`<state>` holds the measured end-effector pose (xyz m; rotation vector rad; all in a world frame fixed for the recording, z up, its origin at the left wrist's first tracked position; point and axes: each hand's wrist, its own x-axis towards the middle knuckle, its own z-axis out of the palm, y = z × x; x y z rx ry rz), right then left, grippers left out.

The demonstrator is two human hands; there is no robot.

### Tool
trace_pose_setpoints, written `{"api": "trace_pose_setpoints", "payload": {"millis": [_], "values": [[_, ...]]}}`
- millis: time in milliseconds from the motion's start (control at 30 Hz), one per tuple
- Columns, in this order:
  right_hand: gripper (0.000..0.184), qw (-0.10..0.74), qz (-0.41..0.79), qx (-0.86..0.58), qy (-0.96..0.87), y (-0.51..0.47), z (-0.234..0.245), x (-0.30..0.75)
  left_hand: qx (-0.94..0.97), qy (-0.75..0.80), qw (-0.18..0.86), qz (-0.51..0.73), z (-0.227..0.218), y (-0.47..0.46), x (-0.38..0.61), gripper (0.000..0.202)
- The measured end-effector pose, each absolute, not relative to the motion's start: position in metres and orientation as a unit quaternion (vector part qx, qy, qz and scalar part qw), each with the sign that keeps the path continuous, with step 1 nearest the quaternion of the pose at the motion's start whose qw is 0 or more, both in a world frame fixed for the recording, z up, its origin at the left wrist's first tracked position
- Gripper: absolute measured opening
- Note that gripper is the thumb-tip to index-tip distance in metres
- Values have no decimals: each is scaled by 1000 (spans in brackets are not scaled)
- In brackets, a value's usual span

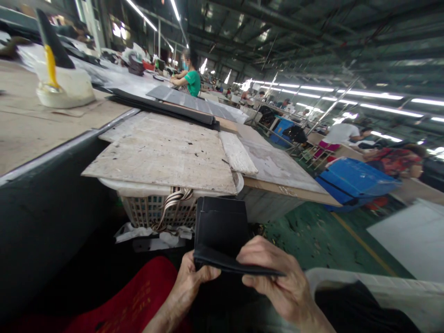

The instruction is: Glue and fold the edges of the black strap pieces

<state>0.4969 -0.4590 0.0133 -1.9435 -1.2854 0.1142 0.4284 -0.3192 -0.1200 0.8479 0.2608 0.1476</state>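
Note:
A stack of black, flat rectangular pieces point(222, 221) is held up in front of the basket; whether they are leather, fabric or board I cannot tell. My left hand point(194, 276) grips the stack's lower left corner, thumb on the near edge. Between the thumb and fingers of my right hand point(274, 273) is the near edge of the top piece or pieces, bent up and pulled toward the right. The fingertips behind the black pieces are hidden.
A worn board point(166, 152) covers a plastic basket point(156, 210) ahead. Black sheets point(163, 108) lie behind it. A glue pot with a yellow-handled brush point(65, 85) stands on the left table. At right are a white bin point(388, 291) with dark material and a blue crate point(357, 180). People sit further back.

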Motion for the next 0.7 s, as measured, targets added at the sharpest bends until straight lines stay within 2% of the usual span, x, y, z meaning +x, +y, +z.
{"api": "trace_pose_setpoints", "payload": {"millis": [67, 233, 367, 467, 633, 700], "values": [[14, 395, 57, -773, -493, -458, 14, 497, 409, 118, 902, 69, -122, -319, 427, 25], [24, 387, -17, -881, -270, -456, 5, 506, 396, 87, 913, 45, -121, -323, 426, 29], [34, 371, -87, -889, -256, -459, -5, 513, 410, 64, 909, 44, -114, -321, 425, 23], [41, 390, -42, -892, -222, -461, -4, 515, 426, 50, 903, 34, -110, -317, 425, 22], [43, 438, 118, -877, -156, -461, 7, 515, 415, 69, 906, 37, -109, -313, 425, 21], [44, 440, 136, -875, -151, -462, 7, 516, 408, 70, 910, 31, -111, -313, 424, 22]]}}
